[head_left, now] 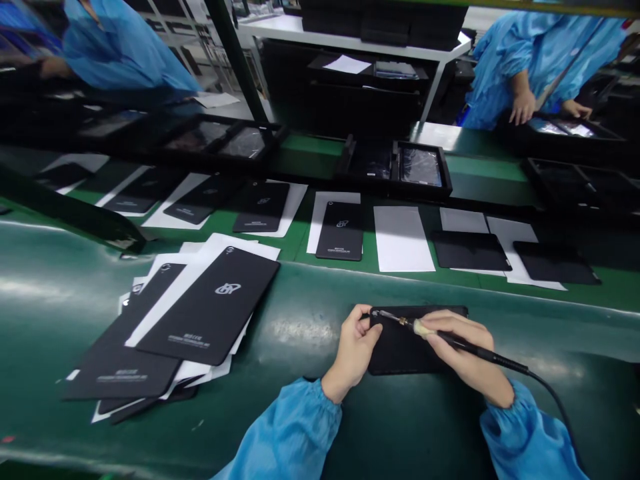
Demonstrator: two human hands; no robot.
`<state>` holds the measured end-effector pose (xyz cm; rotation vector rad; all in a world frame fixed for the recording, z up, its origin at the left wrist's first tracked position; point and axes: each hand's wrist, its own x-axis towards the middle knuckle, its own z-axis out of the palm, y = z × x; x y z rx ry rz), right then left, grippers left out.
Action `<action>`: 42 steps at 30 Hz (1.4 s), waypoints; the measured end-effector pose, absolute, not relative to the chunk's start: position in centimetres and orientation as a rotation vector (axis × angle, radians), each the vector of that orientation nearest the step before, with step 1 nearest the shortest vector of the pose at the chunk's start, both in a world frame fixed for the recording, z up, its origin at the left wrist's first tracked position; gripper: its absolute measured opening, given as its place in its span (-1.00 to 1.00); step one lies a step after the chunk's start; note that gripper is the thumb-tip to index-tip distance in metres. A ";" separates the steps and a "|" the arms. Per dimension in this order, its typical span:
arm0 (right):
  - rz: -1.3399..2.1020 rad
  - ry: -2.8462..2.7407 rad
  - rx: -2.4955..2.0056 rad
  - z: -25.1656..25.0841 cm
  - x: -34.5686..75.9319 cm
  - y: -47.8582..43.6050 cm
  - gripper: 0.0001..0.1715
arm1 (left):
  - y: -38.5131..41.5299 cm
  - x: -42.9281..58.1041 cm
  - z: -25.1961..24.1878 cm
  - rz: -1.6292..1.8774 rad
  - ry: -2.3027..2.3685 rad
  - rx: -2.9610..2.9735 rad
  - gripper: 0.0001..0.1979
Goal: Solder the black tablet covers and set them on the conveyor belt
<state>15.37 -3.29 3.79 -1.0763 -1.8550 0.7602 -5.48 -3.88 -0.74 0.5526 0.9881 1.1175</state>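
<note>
In the head view, my right hand [465, 347] is closed around a soldering iron [480, 352] with a pale sleeve near its metal tip. The tip points left, at the upper left corner of a black tablet back cover [405, 350] lying on the green bench. My left hand [354, 347] grips that corner, thumb and fingers curled at its edge. Whether a small part sits under the tip is too fine to see. To the left lies a fanned pile of black tablet covers [210, 310] with white sheets between them.
Beyond the bench, a green conveyor [300, 247] carries black covers on white paper [404, 237]. Behind it stand black trays [423, 167] with wrapped screens. A green post [70, 207] slants in at left. Co-workers in blue [545, 67] stand across the line; one person's hands touch a tray.
</note>
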 end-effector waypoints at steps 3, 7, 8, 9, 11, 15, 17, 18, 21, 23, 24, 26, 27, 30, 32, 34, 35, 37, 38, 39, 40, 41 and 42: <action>0.782 -1.867 -1.082 3.8 15.4 -3.1 -0.88 | -3.9 -5.5 -0.8 1.119 0.986 0.558 -0.64; 0.832 -1.874 -1.075 4.2 15.4 -2.6 -0.86 | -4.0 -5.5 -1.2 1.116 0.975 0.565 -0.65; 0.842 -1.874 -1.074 4.2 15.4 -2.6 -0.86 | -4.0 -5.5 -1.3 1.115 0.975 0.563 -0.65; 0.848 -1.875 -1.074 4.3 15.4 -2.5 -0.87 | -4.0 -5.5 -1.4 1.115 0.977 0.561 -0.65; 0.841 -1.882 -1.075 4.3 15.3 -2.5 -0.87 | -4.0 -5.5 -1.5 1.118 0.981 0.563 -0.64; 0.737 -1.846 -1.079 3.6 15.5 -3.2 -0.87 | -4.0 -5.5 -1.6 1.112 0.975 0.561 -0.63; 0.699 -1.811 -1.091 3.2 15.6 -3.6 -0.88 | -4.0 -5.5 -1.6 1.103 0.975 0.558 -0.62; 0.692 -1.803 -1.097 3.0 15.6 -3.8 -0.88 | -4.0 -5.5 -1.6 1.101 0.977 0.560 -0.62; 0.691 -1.806 -1.110 2.7 15.5 -4.2 -0.88 | -3.9 -5.5 -1.7 1.102 0.985 0.571 -0.62; 0.696 -1.807 -1.104 2.6 15.4 -4.2 -0.88 | -3.9 -5.5 -1.7 1.104 0.986 0.573 -0.62; 0.704 -1.808 -1.099 2.6 15.3 -4.1 -0.87 | -3.9 -5.5 -1.7 1.104 0.987 0.575 -0.62; 0.721 -1.809 -1.090 2.7 15.2 -4.1 -0.87 | -3.9 -5.5 -1.8 1.108 0.985 0.578 -0.63; 0.727 -1.807 -1.087 2.7 15.1 -4.0 -0.87 | -3.9 -5.5 -1.7 1.109 0.983 0.580 -0.64; 0.734 -1.799 -1.081 2.8 14.9 -3.9 -0.89 | -3.9 -5.5 -1.6 1.111 0.985 0.583 -0.64; 0.739 -1.800 -1.079 2.8 14.8 -3.8 -0.90 | -3.9 -5.5 -1.6 1.106 0.989 0.584 -0.64; 0.748 -1.806 -1.076 2.7 14.9 -3.8 -0.90 | -3.9 -5.5 -1.5 1.102 0.990 0.582 -0.64; 0.752 -1.808 -1.075 2.7 14.9 -3.8 -0.90 | -3.9 -5.5 -1.5 1.101 0.990 0.581 -0.63; 0.753 -1.805 -1.078 2.7 15.0 -3.8 -0.90 | -3.9 -5.5 -1.4 1.102 0.993 0.578 -0.62; 0.750 -1.803 -1.082 2.7 15.0 -3.8 -0.90 | -3.9 -5.5 -1.4 1.102 0.994 0.577 -0.61; 0.746 -1.800 -1.087 2.7 15.0 -3.8 -0.91 | -3.9 -5.5 -1.4 1.102 0.996 0.575 -0.61; 0.744 -1.799 -1.092 2.7 14.9 -3.8 -0.91 | -3.9 -5.5 -1.4 1.100 0.998 0.574 -0.61; 0.744 -1.801 -1.096 2.8 14.9 -3.8 -0.91 | -3.9 -5.5 -1.4 1.098 1.002 0.575 -0.61; 0.746 -1.803 -1.098 2.8 14.9 -3.8 -0.90 | -3.9 -5.5 -1.4 1.096 1.006 0.577 -0.62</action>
